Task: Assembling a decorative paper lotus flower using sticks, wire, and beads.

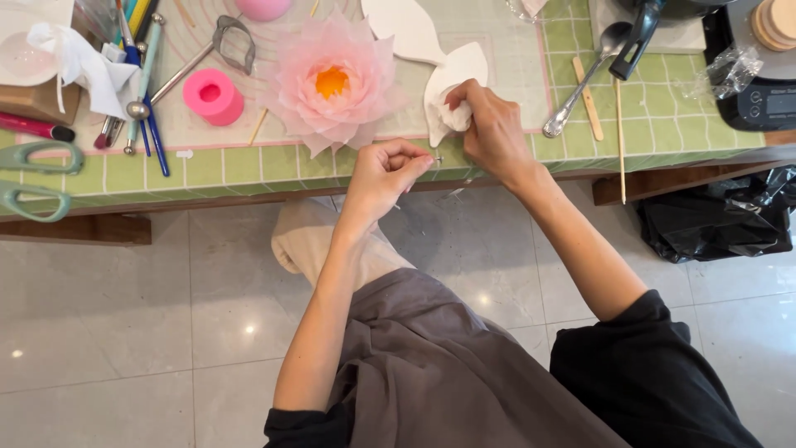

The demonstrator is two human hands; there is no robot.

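Note:
My left hand (pixel 383 174) is at the table's front edge, fingers pinched on a thin wire or pin whose tip shows near its fingertips. My right hand (pixel 489 129) is just to the right and above it, closed on a small crumpled white piece (pixel 453 116) that lies over a white petal-shaped sheet (pixel 454 75). A large pink flower with an orange centre (pixel 332 83) lies on the mat to the left of both hands.
The green checked table cover (pixel 663 133) holds a pink cylindrical mould (pixel 213 95), modelling tools and brushes (pixel 137 91), teal scissors (pixel 33 178), a metal spoon (pixel 580 79), wooden sticks (pixel 620 137) and a black scale (pixel 767 99). A black bag (pixel 713 220) sits on the tiled floor.

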